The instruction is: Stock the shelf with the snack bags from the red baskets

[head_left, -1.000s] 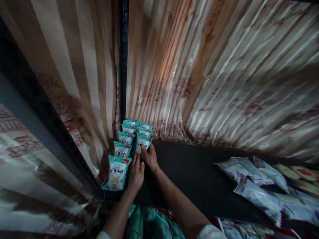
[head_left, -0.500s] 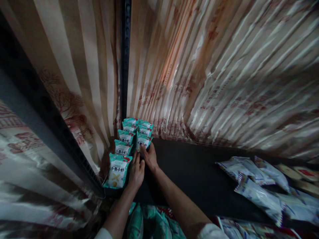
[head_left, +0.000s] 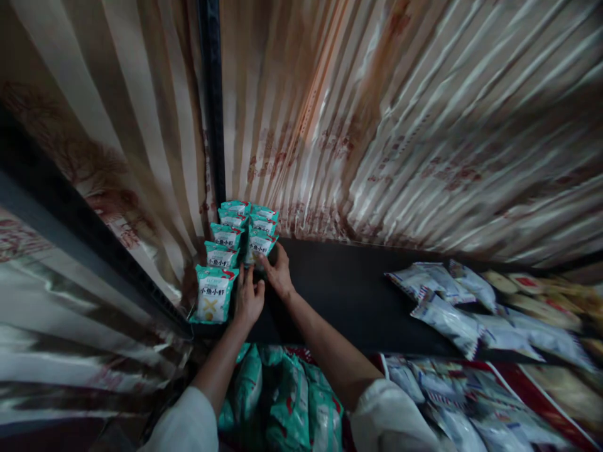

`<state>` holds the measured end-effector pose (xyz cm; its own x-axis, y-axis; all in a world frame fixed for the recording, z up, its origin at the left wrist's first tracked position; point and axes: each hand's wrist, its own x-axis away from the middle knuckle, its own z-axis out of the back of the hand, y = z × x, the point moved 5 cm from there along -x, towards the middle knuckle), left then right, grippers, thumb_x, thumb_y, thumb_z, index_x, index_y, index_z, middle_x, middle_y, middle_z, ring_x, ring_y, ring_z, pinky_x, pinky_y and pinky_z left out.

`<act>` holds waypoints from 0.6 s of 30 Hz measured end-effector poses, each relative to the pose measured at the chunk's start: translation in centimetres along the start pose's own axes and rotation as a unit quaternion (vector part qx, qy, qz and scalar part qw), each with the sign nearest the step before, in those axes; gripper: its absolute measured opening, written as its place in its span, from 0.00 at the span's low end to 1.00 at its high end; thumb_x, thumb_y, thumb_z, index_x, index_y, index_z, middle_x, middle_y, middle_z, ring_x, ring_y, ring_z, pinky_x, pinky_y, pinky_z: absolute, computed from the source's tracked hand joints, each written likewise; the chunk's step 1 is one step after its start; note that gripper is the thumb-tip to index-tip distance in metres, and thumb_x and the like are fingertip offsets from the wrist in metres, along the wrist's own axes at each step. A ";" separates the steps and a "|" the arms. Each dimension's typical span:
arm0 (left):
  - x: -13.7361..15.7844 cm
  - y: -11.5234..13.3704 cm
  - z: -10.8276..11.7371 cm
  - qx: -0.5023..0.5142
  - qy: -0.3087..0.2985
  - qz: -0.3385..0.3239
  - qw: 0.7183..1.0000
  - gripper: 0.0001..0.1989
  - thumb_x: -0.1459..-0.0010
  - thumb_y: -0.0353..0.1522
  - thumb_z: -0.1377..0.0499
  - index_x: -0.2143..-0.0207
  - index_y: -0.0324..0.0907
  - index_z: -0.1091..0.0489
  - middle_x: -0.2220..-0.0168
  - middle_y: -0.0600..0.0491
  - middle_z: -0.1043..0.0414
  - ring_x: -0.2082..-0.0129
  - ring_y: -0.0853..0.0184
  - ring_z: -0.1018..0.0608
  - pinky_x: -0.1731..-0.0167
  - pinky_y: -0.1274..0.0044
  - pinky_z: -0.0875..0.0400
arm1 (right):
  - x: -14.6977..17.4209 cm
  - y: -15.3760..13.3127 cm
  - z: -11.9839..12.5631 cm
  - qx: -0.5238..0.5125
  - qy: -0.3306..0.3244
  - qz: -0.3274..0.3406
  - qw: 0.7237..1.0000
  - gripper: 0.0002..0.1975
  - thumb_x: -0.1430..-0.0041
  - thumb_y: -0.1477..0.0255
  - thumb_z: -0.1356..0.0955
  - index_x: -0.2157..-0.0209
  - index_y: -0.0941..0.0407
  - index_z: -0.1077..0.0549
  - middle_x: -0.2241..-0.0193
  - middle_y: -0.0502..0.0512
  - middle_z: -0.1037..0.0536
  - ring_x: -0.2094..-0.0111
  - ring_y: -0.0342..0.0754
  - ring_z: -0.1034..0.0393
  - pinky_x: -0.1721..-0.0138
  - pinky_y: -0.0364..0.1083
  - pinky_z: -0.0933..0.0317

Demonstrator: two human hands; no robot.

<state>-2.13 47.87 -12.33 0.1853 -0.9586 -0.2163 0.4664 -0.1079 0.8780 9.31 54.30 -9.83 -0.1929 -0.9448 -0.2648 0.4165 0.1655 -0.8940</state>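
Observation:
Two rows of teal-and-white snack bags stand upright at the shelf's left corner. The front bag (head_left: 259, 246) of the right row is between my hands. My right hand (head_left: 279, 275) grips its lower right side, thumb on the front and fingers partly hidden along the edge. Stretched-out fingers of my left hand (head_left: 249, 300) reach to the bag's bottom edge; their exact contact is hard to make out. Left of that hand stands the nearest bag (head_left: 214, 296) of the left row, upright and facing me.
Blue-and-white packets (head_left: 447, 320) lie loosely on the black shelf (head_left: 339, 295) at right. Below its front edge are boxes with teal bags (head_left: 289, 402) and more packets (head_left: 452, 402). A dark metal post (head_left: 213, 100) and striped curtain (head_left: 301, 125) bound the corner.
My view has shifted, so the shelf appears higher and further left and more of the boxes below shows. Both hands stay at the same bag; the left fingertips sit at its bottom edge.

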 end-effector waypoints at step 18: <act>19.5 4.9 -0.1 -0.137 -0.301 -0.103 0.938 0.17 0.42 0.27 0.54 0.55 0.39 0.31 0.52 0.46 0.30 0.52 0.64 0.28 0.50 0.72 0.34 | 24.8 4.4 14.4 0.130 -0.125 -0.085 0.980 0.14 0.45 0.69 0.39 0.60 0.55 0.26 0.62 0.58 0.22 0.59 0.52 0.27 0.57 0.50 0.33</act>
<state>3.92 28.64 -12.27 -0.4169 -0.9088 -0.0168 0.6587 -0.3148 0.6834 19.18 27.51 -15.10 -0.0696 -0.9976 0.0054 0.6158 -0.0472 -0.7865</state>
